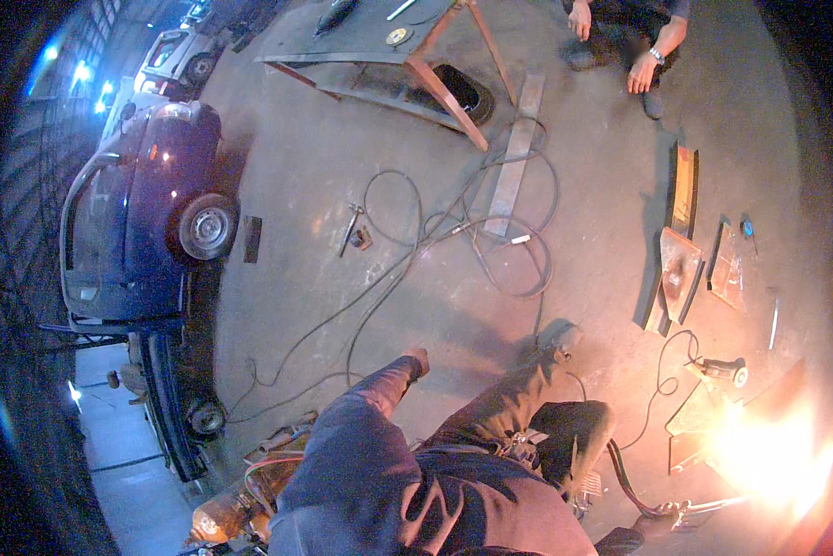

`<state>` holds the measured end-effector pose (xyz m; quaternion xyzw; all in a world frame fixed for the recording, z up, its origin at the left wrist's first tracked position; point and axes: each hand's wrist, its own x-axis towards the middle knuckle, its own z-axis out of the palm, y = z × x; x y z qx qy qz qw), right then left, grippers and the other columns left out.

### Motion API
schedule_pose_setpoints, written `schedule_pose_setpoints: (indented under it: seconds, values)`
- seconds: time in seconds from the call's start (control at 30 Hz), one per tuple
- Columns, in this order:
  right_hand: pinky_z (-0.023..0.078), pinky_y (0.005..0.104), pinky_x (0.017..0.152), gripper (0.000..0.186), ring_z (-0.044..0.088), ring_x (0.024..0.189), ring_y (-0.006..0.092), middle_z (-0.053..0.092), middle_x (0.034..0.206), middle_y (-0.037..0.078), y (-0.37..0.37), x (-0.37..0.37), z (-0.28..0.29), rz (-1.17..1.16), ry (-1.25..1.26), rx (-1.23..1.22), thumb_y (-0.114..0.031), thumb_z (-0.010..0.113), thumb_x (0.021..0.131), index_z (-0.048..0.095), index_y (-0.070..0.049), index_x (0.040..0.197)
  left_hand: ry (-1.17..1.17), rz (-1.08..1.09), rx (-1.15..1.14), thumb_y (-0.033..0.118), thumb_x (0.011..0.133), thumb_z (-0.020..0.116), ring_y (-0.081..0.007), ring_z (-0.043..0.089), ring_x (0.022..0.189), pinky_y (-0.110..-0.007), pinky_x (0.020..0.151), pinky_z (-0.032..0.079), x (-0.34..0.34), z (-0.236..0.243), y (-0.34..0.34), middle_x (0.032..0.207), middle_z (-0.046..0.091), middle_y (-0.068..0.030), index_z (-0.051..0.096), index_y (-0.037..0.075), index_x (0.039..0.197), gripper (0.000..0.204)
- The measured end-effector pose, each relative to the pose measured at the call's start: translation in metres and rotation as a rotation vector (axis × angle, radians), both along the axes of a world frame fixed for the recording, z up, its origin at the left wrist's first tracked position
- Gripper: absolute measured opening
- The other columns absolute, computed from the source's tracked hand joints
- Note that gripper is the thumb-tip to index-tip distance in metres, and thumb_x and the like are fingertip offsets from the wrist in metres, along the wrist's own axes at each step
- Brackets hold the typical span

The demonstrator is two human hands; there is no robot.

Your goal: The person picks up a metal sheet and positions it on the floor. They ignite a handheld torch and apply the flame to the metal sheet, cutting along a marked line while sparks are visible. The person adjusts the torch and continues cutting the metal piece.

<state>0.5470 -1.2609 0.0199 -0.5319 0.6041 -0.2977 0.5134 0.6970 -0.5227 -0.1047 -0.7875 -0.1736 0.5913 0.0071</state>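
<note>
My left hand is held out beyond a dark sleeve, over the floor near my bent leg and shoe. It looks small and rounded; its fingers do not show apart, and I see nothing in it. My right sleeve leads toward the lower edge, and my right hand is out of sight. At the lower right, a metal gas torch with dark hoses points toward a glaring white-orange glow. Steel plates lie beside the glow, mostly washed out. An angle grinder rests just above them, its cord curling leftward.
Long hoses loop across the floor around a flat steel bar. Steel pieces lie on the right. A metal table stands ahead, a crouching person's hand farther right. A dark car and orange cylinder are left.
</note>
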Motion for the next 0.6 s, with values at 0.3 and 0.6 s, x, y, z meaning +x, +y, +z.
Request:
schedule_pose_setpoints:
  seconds: [0.3,0.6]
  values:
    - [0.039,0.0212,0.055,0.042,0.048,0.068,0.0090,0.053,0.087,0.001,0.170,0.019,0.077,-0.027,-0.062,0.077,-0.014,0.057,0.094,0.055,-0.005,0.134,0.068,-0.028,-0.100,0.009,0.074,0.071,-0.0370,0.072,0.095,-0.046,0.079,0.058,-0.093,-0.009,0.095,0.097,0.073,-0.0219,0.074,0.002,0.098,0.025]
    - [0.038,0.0214,0.049,0.043,0.045,0.058,0.0077,0.052,0.078,-0.001,0.247,-0.069,0.067,0.051,-0.287,0.171,-0.015,0.059,0.096,0.053,-0.005,0.137,-0.095,0.294,-0.051,0.015,0.080,0.073,-0.0292,0.073,0.093,-0.044,0.082,0.057,-0.100,0.018,0.214,0.102,0.073,-0.0197,0.067,0.011,0.119,0.040]
